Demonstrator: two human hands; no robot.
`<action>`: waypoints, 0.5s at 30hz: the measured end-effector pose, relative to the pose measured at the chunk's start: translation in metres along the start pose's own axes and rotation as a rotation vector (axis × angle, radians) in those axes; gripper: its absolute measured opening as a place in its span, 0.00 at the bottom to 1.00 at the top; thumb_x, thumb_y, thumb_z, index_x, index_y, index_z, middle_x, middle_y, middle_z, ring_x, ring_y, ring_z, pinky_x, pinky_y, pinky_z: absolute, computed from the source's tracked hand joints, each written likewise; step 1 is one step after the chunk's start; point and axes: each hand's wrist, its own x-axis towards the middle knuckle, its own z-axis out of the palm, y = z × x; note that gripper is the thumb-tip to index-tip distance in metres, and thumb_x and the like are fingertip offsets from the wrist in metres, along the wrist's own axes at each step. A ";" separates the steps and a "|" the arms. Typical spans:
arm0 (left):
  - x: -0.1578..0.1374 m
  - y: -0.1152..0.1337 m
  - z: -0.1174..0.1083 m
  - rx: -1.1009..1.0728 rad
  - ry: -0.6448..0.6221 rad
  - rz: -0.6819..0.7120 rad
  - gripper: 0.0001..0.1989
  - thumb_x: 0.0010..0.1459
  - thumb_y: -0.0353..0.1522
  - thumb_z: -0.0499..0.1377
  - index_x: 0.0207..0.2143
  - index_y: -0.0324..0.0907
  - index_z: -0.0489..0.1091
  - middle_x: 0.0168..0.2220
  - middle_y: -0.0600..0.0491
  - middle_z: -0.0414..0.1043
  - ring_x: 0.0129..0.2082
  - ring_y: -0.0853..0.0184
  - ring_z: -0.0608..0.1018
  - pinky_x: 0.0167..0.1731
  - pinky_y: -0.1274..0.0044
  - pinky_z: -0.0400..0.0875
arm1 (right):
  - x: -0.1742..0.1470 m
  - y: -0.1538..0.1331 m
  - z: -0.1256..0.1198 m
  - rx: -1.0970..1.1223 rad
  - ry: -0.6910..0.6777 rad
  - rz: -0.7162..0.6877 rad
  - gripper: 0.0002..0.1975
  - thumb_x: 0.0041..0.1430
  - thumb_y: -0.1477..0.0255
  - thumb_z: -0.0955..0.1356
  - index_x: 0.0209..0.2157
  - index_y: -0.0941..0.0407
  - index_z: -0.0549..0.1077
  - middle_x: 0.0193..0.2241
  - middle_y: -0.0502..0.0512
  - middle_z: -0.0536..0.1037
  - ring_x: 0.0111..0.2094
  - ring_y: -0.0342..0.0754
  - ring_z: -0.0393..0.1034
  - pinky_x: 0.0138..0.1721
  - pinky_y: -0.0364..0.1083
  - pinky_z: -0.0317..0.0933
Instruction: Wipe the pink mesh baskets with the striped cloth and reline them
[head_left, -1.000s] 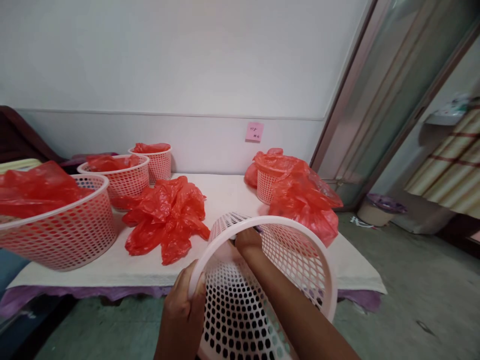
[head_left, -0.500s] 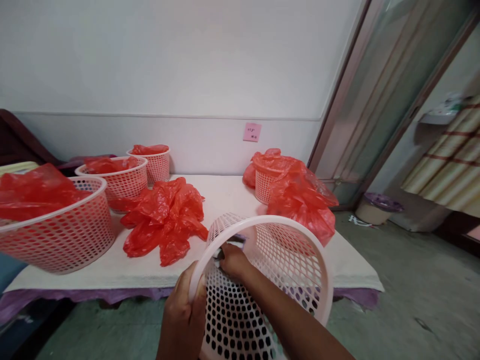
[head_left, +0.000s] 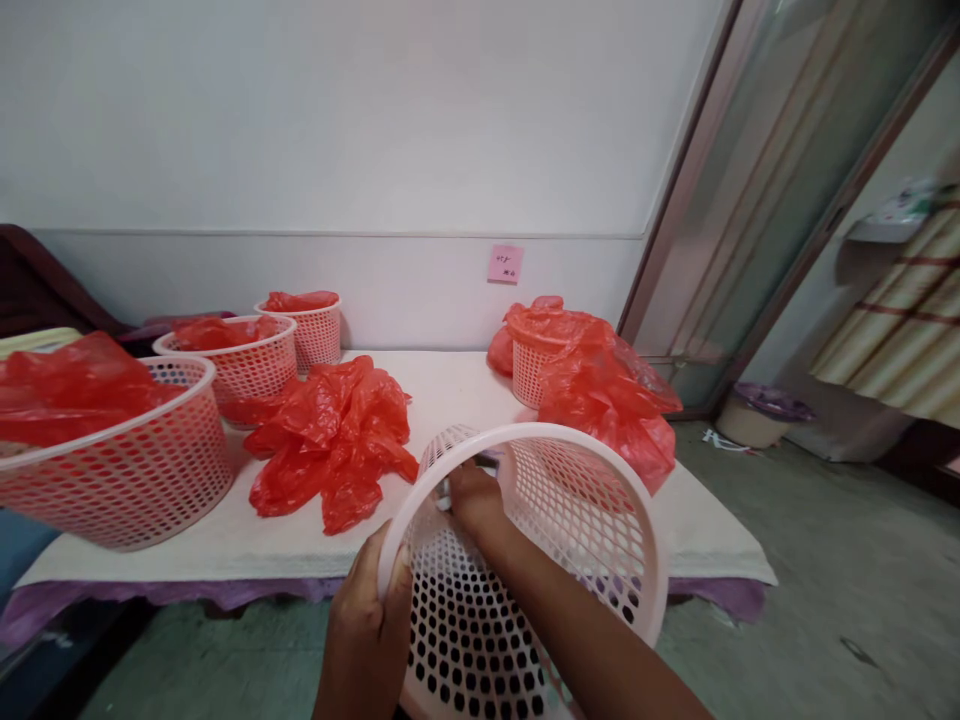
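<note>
A pale pink perforated plastic basket (head_left: 570,480) is tipped on its side, its round mouth facing me, at the front edge of the covered table. My left hand (head_left: 371,610) is closed on the left of its rim, thumb on the inside. My right hand (head_left: 478,497) reaches deep into the basket, fingers curled near the inner left wall. A small whitish and dark item (head_left: 444,495) shows beside those fingers; its kind is not clear. To the left of the basket lies a crumpled red plastic bag (head_left: 337,435).
Several pink baskets with red bags stand at left, the nearest a large oval basket (head_left: 127,490). A smaller basket (head_left: 531,372) with red bags (head_left: 607,400) sits at back right. A pink note (head_left: 505,264) is on the wall. A bin (head_left: 757,415) stands on the floor at right.
My right hand has shifted slightly up inside the basket, and its fingers now cover more of the item there. My left hand keeps its hold on the rim.
</note>
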 end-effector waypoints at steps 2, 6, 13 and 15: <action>0.001 -0.004 -0.001 0.004 0.006 0.008 0.20 0.64 0.40 0.48 0.54 0.41 0.65 0.53 0.43 0.72 0.54 0.58 0.73 0.55 0.61 0.66 | 0.006 0.006 -0.007 -0.037 0.024 0.055 0.28 0.56 0.71 0.67 0.59 0.54 0.61 0.47 0.67 0.73 0.41 0.56 0.73 0.38 0.50 0.65; 0.002 -0.007 0.000 0.033 0.019 0.021 0.19 0.63 0.40 0.49 0.52 0.41 0.66 0.53 0.43 0.72 0.54 0.57 0.73 0.55 0.62 0.67 | 0.016 0.026 -0.023 -0.074 0.058 0.174 0.30 0.52 0.70 0.70 0.57 0.57 0.62 0.45 0.68 0.74 0.44 0.57 0.73 0.41 0.50 0.65; 0.002 0.002 0.000 0.030 0.036 0.026 0.20 0.64 0.39 0.48 0.55 0.42 0.65 0.53 0.46 0.73 0.55 0.58 0.73 0.55 0.64 0.67 | 0.017 0.041 -0.027 -0.075 0.064 0.263 0.30 0.53 0.71 0.70 0.56 0.63 0.61 0.45 0.72 0.75 0.45 0.60 0.73 0.40 0.52 0.65; 0.001 0.003 0.000 0.026 0.035 0.024 0.20 0.64 0.39 0.48 0.54 0.42 0.65 0.52 0.46 0.73 0.55 0.59 0.73 0.54 0.65 0.68 | 0.016 0.039 -0.022 -0.061 0.069 0.242 0.27 0.57 0.72 0.67 0.57 0.64 0.60 0.47 0.74 0.73 0.46 0.59 0.73 0.41 0.53 0.65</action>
